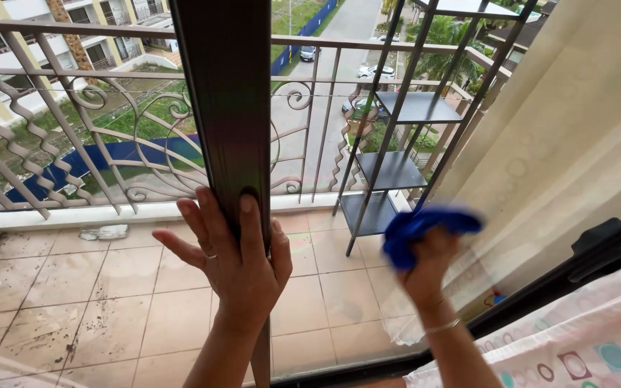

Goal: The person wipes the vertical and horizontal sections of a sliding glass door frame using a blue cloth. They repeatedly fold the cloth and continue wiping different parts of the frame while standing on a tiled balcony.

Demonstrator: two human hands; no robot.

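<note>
The blue cloth (425,231) is bunched in the right hand (429,269), fingers closed around it, pressed against the window glass (339,287) to the right of the dark upright window frame (230,108). The left hand (235,262) lies spread flat on that frame, whose long axis runs vertically, left of the cloth.
</note>
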